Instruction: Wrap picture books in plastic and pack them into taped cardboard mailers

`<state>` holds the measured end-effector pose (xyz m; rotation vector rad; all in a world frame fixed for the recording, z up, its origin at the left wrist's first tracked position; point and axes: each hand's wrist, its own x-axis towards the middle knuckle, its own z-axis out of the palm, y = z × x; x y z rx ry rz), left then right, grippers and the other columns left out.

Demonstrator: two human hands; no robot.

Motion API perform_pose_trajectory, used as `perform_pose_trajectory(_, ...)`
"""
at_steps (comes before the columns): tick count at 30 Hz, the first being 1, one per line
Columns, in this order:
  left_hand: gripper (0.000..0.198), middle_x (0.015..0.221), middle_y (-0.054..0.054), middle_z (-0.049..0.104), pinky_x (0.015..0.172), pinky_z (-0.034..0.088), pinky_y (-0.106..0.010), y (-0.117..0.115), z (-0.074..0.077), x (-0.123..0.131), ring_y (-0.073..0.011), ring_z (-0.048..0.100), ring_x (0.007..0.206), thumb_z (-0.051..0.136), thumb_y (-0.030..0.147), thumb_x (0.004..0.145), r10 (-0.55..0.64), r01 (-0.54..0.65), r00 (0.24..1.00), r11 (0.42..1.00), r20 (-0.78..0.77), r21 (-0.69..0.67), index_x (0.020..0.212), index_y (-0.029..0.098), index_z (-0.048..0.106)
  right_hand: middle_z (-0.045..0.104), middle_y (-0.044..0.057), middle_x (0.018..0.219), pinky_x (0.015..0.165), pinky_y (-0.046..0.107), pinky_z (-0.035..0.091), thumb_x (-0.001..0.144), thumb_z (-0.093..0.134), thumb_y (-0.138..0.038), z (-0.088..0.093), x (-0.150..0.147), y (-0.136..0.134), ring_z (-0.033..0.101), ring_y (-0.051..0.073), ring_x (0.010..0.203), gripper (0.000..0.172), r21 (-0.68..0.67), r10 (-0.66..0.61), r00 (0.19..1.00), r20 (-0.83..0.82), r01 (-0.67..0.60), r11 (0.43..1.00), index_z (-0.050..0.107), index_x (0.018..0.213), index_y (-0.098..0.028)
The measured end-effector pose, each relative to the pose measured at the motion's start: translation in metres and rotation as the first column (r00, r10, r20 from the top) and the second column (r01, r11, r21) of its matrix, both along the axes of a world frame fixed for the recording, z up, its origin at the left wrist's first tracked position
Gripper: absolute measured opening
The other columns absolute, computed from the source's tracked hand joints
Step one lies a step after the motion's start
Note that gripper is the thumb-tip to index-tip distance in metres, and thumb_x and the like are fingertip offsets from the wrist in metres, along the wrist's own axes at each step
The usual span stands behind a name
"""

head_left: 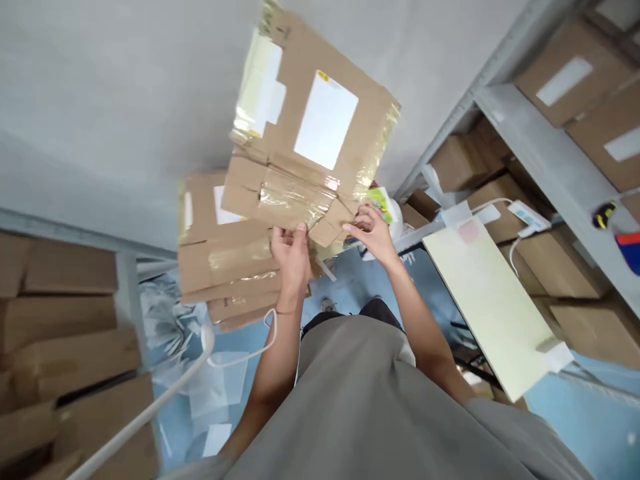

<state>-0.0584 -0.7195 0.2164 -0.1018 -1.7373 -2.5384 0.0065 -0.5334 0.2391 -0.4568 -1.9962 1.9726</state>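
A flattened cardboard box is tilted up in front of me, with white labels and shiny clear tape along its folds and edges. My left hand grips its lower edge, thumb on top. At the lower right corner, my right hand pinches a small cardboard flap between thumb and fingers. Behind and to the left lies a stack of other flattened boxes, partly covered by the held one. The far side of the held box is hidden.
Shelves with cardboard boxes stand on the left, and more boxes fill the right shelves. A pale board juts out at right, near a white power strip. A white pole rises at lower left; plastic bags lie beyond.
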Motion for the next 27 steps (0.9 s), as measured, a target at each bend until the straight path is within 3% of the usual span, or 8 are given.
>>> perform_pose_trajectory(3,0.063,0.128,-0.011,0.08,0.111,0.064,-0.04,0.066,-0.001,0.025,-0.0279,0.079,0.127,0.094,0.07,0.09,-0.246,0.246,0.969,0.969,-0.002,-0.017,0.132,0.029,0.073,0.081,0.001,0.099,0.089,0.039,0.069,0.061,0.109,-0.067,0.001,0.06,0.041,0.083,0.027,0.1,0.086,-0.068,-0.227,0.974,0.012,0.227,0.971,0.061,0.122,-0.029)
perform_pose_trajectory(5,0.063,0.129,-0.011,0.081,0.112,0.064,-0.041,0.112,-0.006,0.051,-0.0286,0.079,0.128,0.096,0.068,0.089,-0.394,0.394,0.919,0.919,0.002,-0.012,0.133,0.029,0.073,0.084,0.003,0.108,0.092,0.042,0.07,0.059,0.111,-0.065,-0.004,0.101,0.066,0.084,0.029,0.104,0.088,-0.139,-0.381,0.924,0.029,0.381,0.914,0.058,0.121,-0.03)
perform_pose_trajectory(8,0.06,0.128,-0.012,0.082,0.111,0.064,-0.042,0.177,-0.019,0.092,-0.0287,0.079,0.13,0.096,0.065,0.089,-0.584,0.585,0.811,0.811,0.025,-0.01,0.13,0.029,0.073,0.087,0.004,0.105,0.091,0.042,0.07,0.061,0.11,-0.065,-0.019,0.168,0.103,0.085,0.029,0.101,0.085,-0.195,-0.555,0.826,0.1,0.564,0.803,0.057,0.117,-0.03)
perform_pose_trajectory(12,0.056,0.121,-0.01,0.082,0.103,0.065,-0.039,0.263,-0.044,0.14,-0.0267,0.079,0.123,0.098,0.062,0.087,-0.749,0.754,0.655,0.657,0.096,-0.021,0.121,0.028,0.071,0.084,-0.001,0.086,0.083,0.04,0.071,0.065,0.106,-0.072,-0.047,0.258,0.158,0.083,0.026,0.087,0.077,-0.248,-0.661,0.725,0.196,0.688,0.682,0.06,0.111,-0.029)
perform_pose_trajectory(17,0.046,0.101,-0.003,0.077,0.093,0.063,-0.03,0.385,-0.084,0.199,-0.0187,0.078,0.1,0.098,0.057,0.085,-0.806,0.823,0.564,0.566,0.179,-0.047,0.104,0.027,0.068,0.074,-0.001,0.068,0.077,0.04,0.072,0.061,0.1,-0.087,-0.085,0.345,0.235,0.078,0.022,0.073,0.074,-0.23,-0.694,0.652,0.305,0.758,0.61,0.059,0.076,-0.027)
perform_pose_trajectory(21,0.046,0.103,-0.004,0.077,0.095,0.062,-0.03,0.474,-0.108,0.249,-0.0185,0.077,0.101,0.096,0.057,0.082,-0.811,0.834,0.55,0.546,0.2,-0.079,0.101,0.025,0.068,0.078,0.002,0.071,0.073,0.039,0.072,0.058,0.099,-0.089,-0.109,0.399,0.285,0.078,0.022,0.068,0.073,-0.242,-0.682,0.61,0.403,0.79,0.564,0.067,0.074,-0.025)
perform_pose_trajectory(24,0.054,0.1,-0.004,0.074,0.091,0.06,-0.03,0.522,-0.117,0.271,-0.0202,0.074,0.101,0.097,0.063,0.078,-0.803,0.835,0.55,0.535,0.232,-0.128,0.098,0.025,0.063,0.08,0.001,0.073,0.067,0.034,0.07,0.059,0.1,-0.085,-0.122,0.437,0.305,0.076,0.019,0.066,0.071,-0.263,-0.637,0.636,0.435,0.767,0.586,0.073,0.079,-0.023)
perform_pose_trajectory(27,0.061,0.091,-0.001,0.066,0.084,0.059,-0.028,0.555,-0.122,0.272,-0.0182,0.071,0.094,0.098,0.065,0.076,-0.789,0.834,0.551,0.527,0.273,-0.16,0.091,0.026,0.054,0.075,-0.001,0.066,0.058,0.028,0.062,0.058,0.1,-0.085,-0.131,0.471,0.317,0.071,0.016,0.06,0.07,-0.282,-0.595,0.649,0.474,0.752,0.596,0.072,0.077,-0.023)
